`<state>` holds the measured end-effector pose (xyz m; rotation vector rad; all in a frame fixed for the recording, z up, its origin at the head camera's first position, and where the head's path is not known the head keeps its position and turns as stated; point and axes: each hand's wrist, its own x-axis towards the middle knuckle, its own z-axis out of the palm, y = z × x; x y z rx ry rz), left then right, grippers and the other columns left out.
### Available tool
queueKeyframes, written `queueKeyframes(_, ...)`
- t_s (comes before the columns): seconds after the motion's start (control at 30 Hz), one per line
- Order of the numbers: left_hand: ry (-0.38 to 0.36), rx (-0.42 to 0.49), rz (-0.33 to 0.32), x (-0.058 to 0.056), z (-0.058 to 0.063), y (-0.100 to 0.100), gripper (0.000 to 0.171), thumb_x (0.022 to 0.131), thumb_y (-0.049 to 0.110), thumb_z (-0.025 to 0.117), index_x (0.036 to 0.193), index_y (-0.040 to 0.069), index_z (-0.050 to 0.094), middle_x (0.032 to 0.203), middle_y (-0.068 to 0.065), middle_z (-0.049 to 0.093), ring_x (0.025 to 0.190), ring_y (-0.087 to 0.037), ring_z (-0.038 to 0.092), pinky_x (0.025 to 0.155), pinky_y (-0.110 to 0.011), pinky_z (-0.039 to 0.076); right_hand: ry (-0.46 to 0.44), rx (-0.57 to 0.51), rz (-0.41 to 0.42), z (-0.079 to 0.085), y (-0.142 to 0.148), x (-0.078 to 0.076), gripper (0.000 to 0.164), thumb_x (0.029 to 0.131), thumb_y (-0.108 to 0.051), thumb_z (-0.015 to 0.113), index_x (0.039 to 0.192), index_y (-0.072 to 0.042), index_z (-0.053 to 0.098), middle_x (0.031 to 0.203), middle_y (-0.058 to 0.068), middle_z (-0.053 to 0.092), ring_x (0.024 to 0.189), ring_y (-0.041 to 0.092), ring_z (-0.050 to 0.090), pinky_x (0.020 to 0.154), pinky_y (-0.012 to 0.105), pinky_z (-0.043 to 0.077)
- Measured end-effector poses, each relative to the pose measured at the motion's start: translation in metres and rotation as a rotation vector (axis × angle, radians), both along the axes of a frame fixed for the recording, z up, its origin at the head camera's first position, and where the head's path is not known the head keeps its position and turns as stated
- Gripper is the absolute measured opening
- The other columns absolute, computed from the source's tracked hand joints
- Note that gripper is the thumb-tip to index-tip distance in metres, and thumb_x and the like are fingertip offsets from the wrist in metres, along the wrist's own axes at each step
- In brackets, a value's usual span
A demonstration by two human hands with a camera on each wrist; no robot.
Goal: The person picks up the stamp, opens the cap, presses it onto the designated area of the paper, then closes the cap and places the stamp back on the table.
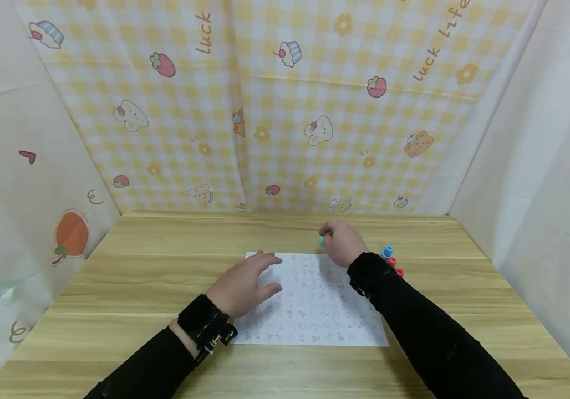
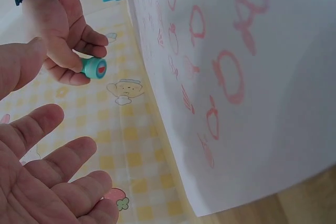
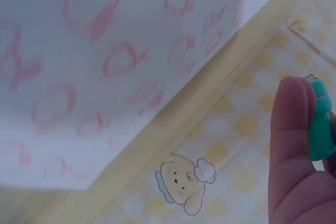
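A small green stamp (image 1: 321, 240) is pinched between the thumb and fingers of my right hand (image 1: 343, 244), just past the far edge of a white sheet of paper (image 1: 375, 339). In the left wrist view, the round end of the green stamp (image 2: 94, 68) shows a red mark. Rows of small red and pink prints cover much of the sheet. My left hand (image 1: 242, 285) is over the sheet's left side, fingers spread and loosely bent, holding nothing. Whether it touches the paper I cannot tell.
A blue stamp (image 1: 387, 252) and red ones (image 1: 400, 272) stand right of the paper, partly behind my right wrist. The wooden table (image 1: 165, 266) meets a yellow checked cloth (image 1: 285, 111) at the back. White cloths hang on both sides.
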<state>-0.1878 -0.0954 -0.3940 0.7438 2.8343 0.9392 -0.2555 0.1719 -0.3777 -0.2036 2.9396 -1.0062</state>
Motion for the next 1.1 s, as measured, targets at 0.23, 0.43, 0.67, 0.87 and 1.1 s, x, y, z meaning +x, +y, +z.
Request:
queueKeyframes(0.23, -0.008, 0.010, 0.010, 0.000, -0.001, 0.002, 0.051, 0.099, 0.032, 0.075, 0.145, 0.017, 0.060, 0.158, -0.007, 0.054, 0.157, -0.032, 0.038, 0.123, -0.054, 0.038, -0.023, -0.111, 0.007, -0.005, -0.002, 0.010, 0.017, 0.106, -0.008, 0.057, 0.119, -0.002, 0.066, 0.110, 0.014, 0.073, 0.087, 0.019, 0.066, 0.075, 0.029, 0.053)
queueKeyframes(0.43, 0.009, 0.025, -0.002, 0.000, 0.002, 0.006, 0.050, 0.100, 0.031, 0.075, 0.145, 0.016, 0.060, 0.157, -0.008, 0.055, 0.156, -0.033, 0.038, 0.124, -0.054, 0.038, -0.014, -0.174, 0.008, -0.002, -0.006, 0.023, 0.015, 0.104, -0.008, 0.064, 0.119, -0.004, 0.067, 0.109, 0.012, 0.074, 0.091, 0.020, 0.070, 0.077, 0.030, 0.054)
queueKeyframes(0.67, 0.036, 0.048, 0.000, 0.002, 0.005, 0.011, 0.050, 0.100, 0.031, 0.074, 0.144, 0.014, 0.060, 0.153, -0.006, 0.059, 0.155, -0.033, 0.041, 0.123, -0.054, 0.039, -0.043, -0.259, 0.006, 0.000, -0.012, 0.038, 0.014, 0.107, -0.016, 0.061, 0.117, -0.005, 0.065, 0.108, 0.016, 0.074, 0.088, 0.022, 0.072, 0.076, 0.031, 0.058)
queueKeyframes(0.87, 0.060, 0.076, 0.019, 0.003, 0.003, 0.010, 0.050, 0.101, 0.029, 0.073, 0.146, 0.013, 0.059, 0.152, -0.006, 0.060, 0.149, -0.029, 0.049, 0.122, -0.050, 0.042, -0.056, -0.272, 0.018, 0.001, -0.014, 0.049, 0.018, 0.110, -0.023, 0.058, 0.107, -0.009, 0.067, 0.082, 0.007, 0.067, 0.073, 0.018, 0.064, 0.069, 0.030, 0.053)
queueKeyframes(1.1, 0.096, 0.136, 0.037, 0.002, 0.000, 0.012, 0.050, 0.100, 0.025, 0.074, 0.145, 0.011, 0.060, 0.148, -0.008, 0.064, 0.141, -0.026, 0.058, 0.116, -0.047, 0.049, -0.069, -0.288, 0.057, 0.005, -0.020, 0.060, 0.016, 0.110, -0.022, 0.058, 0.106, -0.009, 0.067, 0.079, 0.005, 0.063, 0.070, 0.018, 0.059, 0.065, 0.029, 0.048)
